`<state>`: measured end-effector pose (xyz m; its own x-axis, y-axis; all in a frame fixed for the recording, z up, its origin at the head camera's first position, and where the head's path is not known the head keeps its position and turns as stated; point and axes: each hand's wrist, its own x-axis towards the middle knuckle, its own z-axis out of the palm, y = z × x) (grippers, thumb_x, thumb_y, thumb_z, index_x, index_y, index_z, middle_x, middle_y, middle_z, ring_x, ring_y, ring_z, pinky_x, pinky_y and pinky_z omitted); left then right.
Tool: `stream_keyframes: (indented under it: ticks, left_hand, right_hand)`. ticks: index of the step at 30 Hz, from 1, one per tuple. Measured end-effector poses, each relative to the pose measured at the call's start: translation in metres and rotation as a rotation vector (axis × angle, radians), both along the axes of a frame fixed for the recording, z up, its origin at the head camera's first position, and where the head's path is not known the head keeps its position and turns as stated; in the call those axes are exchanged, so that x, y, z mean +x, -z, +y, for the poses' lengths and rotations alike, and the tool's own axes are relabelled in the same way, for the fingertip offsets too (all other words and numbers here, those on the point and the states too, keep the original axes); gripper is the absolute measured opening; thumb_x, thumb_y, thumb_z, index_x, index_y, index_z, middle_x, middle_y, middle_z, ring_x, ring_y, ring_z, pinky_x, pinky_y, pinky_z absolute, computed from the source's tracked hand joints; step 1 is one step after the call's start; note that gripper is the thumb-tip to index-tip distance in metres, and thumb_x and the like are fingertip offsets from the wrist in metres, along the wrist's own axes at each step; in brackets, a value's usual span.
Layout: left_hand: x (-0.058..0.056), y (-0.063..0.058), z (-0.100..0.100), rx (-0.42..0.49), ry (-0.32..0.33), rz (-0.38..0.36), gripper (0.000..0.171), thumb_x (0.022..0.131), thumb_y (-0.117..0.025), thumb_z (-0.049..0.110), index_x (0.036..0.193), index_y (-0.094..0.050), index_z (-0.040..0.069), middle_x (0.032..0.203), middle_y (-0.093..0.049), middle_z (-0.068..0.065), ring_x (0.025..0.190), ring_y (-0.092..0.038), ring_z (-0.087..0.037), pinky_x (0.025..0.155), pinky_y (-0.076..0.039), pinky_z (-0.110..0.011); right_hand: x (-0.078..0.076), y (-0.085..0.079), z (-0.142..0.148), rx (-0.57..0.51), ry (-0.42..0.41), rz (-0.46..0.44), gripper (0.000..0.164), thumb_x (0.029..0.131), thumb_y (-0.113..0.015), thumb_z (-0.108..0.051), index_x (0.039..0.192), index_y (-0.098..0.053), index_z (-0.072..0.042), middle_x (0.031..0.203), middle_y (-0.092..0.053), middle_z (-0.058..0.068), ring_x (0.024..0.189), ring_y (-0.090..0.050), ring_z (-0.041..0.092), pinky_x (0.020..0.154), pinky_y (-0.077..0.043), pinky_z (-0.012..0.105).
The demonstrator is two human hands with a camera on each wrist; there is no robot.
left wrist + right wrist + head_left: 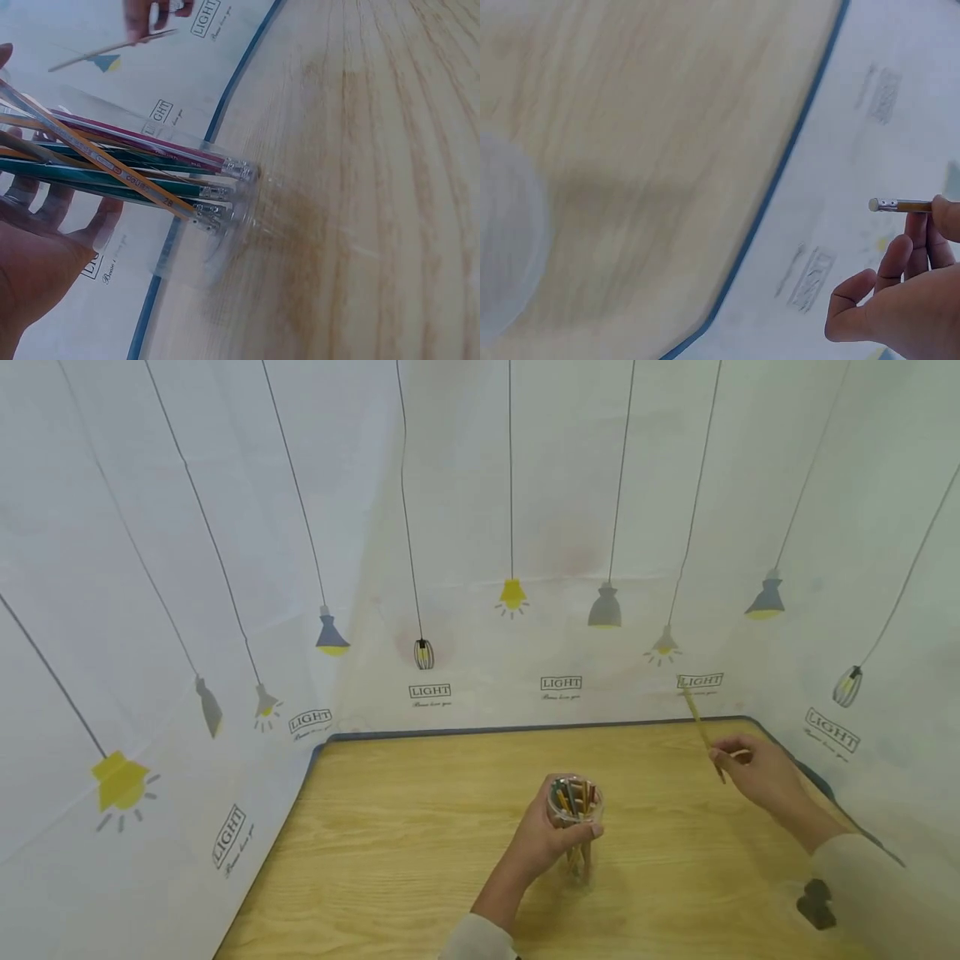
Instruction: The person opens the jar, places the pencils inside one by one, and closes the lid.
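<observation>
My left hand (542, 835) grips a clear plastic cup (581, 864) near its rim, the thumb across the front. Several pencils (135, 161) in orange, green and dark red lean inside it, and their metal-ringed ends rest at the bottom in the left wrist view. To the right, my right hand (765, 777) pinches one yellowish pencil (699, 720) between thumb and fingers, held above the table near the back right corner. That pencil's white eraser end (875, 205) pokes out past the thumb in the right wrist view; the other fingers are loosely bent.
The wood-grain table (390, 827) has a dark blue edge strip (487, 730). White sheets (465, 510) printed with hanging lamps and LIGHT labels stand along its back and sides. A dark object (816, 904) shows by the right sleeve (877, 893).
</observation>
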<state>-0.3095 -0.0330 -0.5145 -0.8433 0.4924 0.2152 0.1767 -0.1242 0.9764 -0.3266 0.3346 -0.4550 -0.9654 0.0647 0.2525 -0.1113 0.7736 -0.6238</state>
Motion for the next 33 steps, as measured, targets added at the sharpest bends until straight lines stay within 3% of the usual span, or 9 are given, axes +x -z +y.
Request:
stream_keyframes:
  ticks: [6, 12, 16, 19, 25, 33]
  left_hand:
    - [-0.001, 0.0, -0.001, 0.002, -0.023, -0.009, 0.067, 0.093, -0.084, 0.021, 0.151, -0.052, 0.033, 0.139, -0.068, 0.0, 0.126, -0.07, -0.018, 0.107, -0.062, -0.037]
    - [-0.002, -0.001, -0.002, 0.01, -0.035, -0.014, 0.067, 0.093, -0.085, 0.019, 0.15, -0.053, 0.033, 0.139, -0.068, 0.0, 0.126, -0.07, -0.018, 0.107, -0.062, -0.036]
    - [-0.004, -0.003, -0.001, 0.01, -0.034, -0.001, 0.067, 0.093, -0.085, 0.019, 0.15, -0.053, 0.032, 0.138, -0.069, 0.0, 0.125, -0.07, -0.018, 0.107, -0.062, -0.036]
    - [-0.006, -0.005, 0.0, 0.002, -0.028, 0.011, 0.067, 0.093, -0.085, 0.021, 0.15, -0.052, 0.032, 0.138, -0.069, 0.0, 0.124, -0.071, -0.017, 0.106, -0.062, -0.037]
    - [-0.007, -0.007, 0.001, -0.008, -0.014, 0.019, 0.066, 0.095, -0.085, 0.024, 0.15, -0.051, 0.033, 0.139, -0.068, 0.0, 0.125, -0.07, -0.017, 0.107, -0.062, -0.039]
    - [-0.001, -0.002, 0.001, -0.023, -0.012, -0.019, 0.068, 0.095, -0.087, 0.024, 0.152, -0.05, 0.032, 0.138, -0.068, 0.002, 0.125, -0.07, -0.017, 0.11, -0.06, -0.04]
  right_hand:
    - [0.012, -0.036, -0.053, -0.155, -0.079, -0.021, 0.049, 0.114, -0.061, -0.042, 0.139, -0.068, -0.001, 0.138, -0.069, 0.025, 0.123, -0.065, 0.038, 0.082, -0.055, 0.031]
    - [0.028, -0.066, -0.096, -0.306, -0.192, -0.025, 0.046, 0.111, -0.066, -0.042, 0.137, -0.069, -0.004, 0.123, -0.072, 0.003, 0.106, -0.063, 0.012, 0.085, -0.054, 0.028]
    - [0.041, -0.082, -0.117, -0.377, -0.29, -0.026, 0.041, 0.112, -0.067, -0.036, 0.137, -0.068, -0.003, 0.113, -0.073, -0.011, 0.102, -0.064, 0.007, 0.088, -0.056, 0.024]
    - [0.047, -0.091, -0.132, -0.379, -0.338, -0.018, 0.037, 0.112, -0.066, -0.033, 0.135, -0.068, -0.004, 0.117, -0.074, -0.008, 0.108, -0.066, 0.006, 0.094, -0.056, 0.027]
    - [0.052, -0.097, -0.152, -0.379, -0.376, 0.01, 0.031, 0.112, -0.068, -0.027, 0.13, -0.069, -0.003, 0.123, -0.074, 0.006, 0.113, -0.067, 0.008, 0.102, -0.052, 0.038]
    - [0.052, -0.082, -0.159, -0.372, -0.388, -0.012, 0.027, 0.111, -0.07, -0.028, 0.126, -0.072, -0.006, 0.123, -0.075, 0.005, 0.114, -0.067, 0.016, 0.101, -0.052, 0.04]
